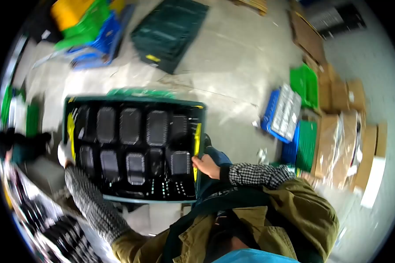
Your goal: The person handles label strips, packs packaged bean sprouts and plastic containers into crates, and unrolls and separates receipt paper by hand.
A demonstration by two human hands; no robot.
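Note:
A dark green crate (pixel 136 101) is held level in front of my body. Inside it lies a black plastic tray (pixel 123 149) with two rows of rounded rectangular recesses. Yellow strips mark the crate's left and right ends. My left hand (pixel 65 153), which looks white-gloved, grips the left end; its fingers are partly hidden by the rim. At the right end, my right hand (pixel 206 167) is bare and closed over the edge beside the yellow strip. Both forearms are in checked sleeves.
A dark green container (pixel 171 35) stands on the floor ahead. Blue, green and yellow bins (pixel 94 33) are stacked upper left. On the right are a blue crate (pixel 271 115) under pale trays, a green bin (pixel 310 85) and cardboard boxes (pixel 338 144). Black trays (pixel 61 236) lie lower left.

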